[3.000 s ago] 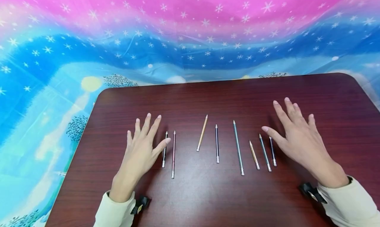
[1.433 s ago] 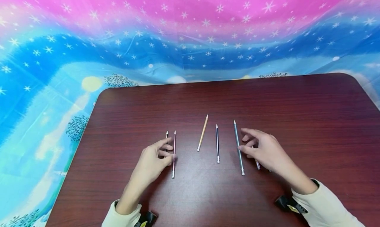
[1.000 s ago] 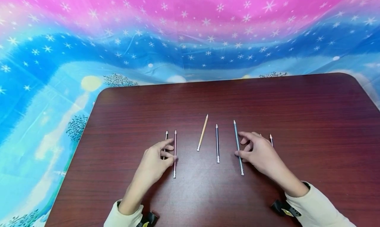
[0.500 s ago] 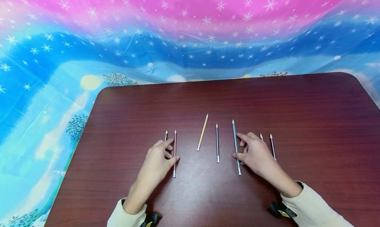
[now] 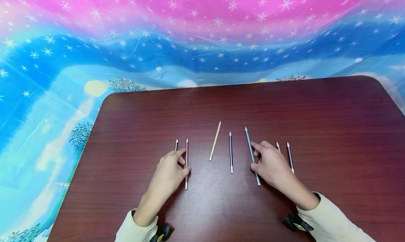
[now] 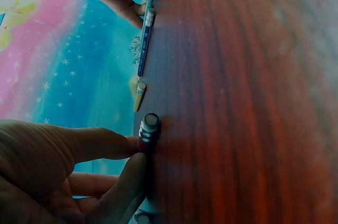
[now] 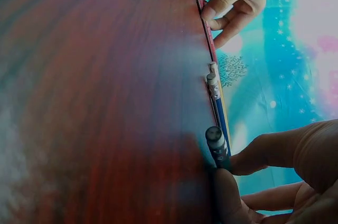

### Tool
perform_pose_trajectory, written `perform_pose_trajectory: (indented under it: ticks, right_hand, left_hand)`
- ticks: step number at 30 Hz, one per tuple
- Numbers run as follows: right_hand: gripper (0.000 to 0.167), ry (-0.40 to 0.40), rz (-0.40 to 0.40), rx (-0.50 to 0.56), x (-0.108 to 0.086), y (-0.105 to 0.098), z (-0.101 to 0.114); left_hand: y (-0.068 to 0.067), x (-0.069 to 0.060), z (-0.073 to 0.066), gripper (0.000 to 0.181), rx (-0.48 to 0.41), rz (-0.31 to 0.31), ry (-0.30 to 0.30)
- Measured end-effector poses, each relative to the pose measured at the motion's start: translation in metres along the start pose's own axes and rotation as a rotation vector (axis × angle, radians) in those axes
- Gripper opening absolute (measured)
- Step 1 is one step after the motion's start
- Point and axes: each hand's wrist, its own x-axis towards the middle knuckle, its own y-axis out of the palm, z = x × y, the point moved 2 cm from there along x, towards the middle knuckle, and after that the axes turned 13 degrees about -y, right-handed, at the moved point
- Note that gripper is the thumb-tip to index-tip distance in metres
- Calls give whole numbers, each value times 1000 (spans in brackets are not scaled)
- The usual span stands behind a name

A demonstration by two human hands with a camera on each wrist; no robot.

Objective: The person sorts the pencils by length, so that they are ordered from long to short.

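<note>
In the head view my left hand [image 5: 167, 173] pinches a dark red pencil [image 5: 187, 145] at mid-length, thumb and forefinger bent against it. The pencil lies on the table with its tip pointing away. My right hand [image 5: 273, 164] pinches a long teal pencil [image 5: 248, 138] the same way, its tip leaning left. Close up, the left wrist view shows the red pencil's eraser end [image 6: 150, 122] by the thumb and finger. The right wrist view shows the teal pencil's eraser end [image 7: 215, 137] likewise. A black pencil [image 5: 176, 144] is partly hidden behind my left hand.
A yellow pencil [image 5: 215, 141] and a dark blue pencil [image 5: 231, 152] lie between the hands. Another teal pencil [image 5: 278, 145] and a dark pencil [image 5: 290, 158] lie partly covered by the right hand and wrist. A patterned cloth [image 5: 196, 34] hangs behind the wooden table [image 5: 202, 214].
Both hands came down from spread above the table and took hold of the red and teal pencils. The teal pencil's tip has shifted slightly left. The short yellow pencil is now hidden by my right hand.
</note>
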Motion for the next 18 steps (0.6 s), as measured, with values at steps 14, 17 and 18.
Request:
perform_pose_trajectory:
  ticks: [14,17,18]
  right_hand:
    - [62,-2,-9,-21,0,0,3]
    - [62,-2,-4,-15,0,0,2]
    - [62,1,-2,-9,0,0,2]
  left_hand:
    - [-2,-3,-6,59,104,-46,-20]
    - [-1,-3,-8,60,110,-48,-33]
    - [-1,-3,-8,61,113,-48,-36]
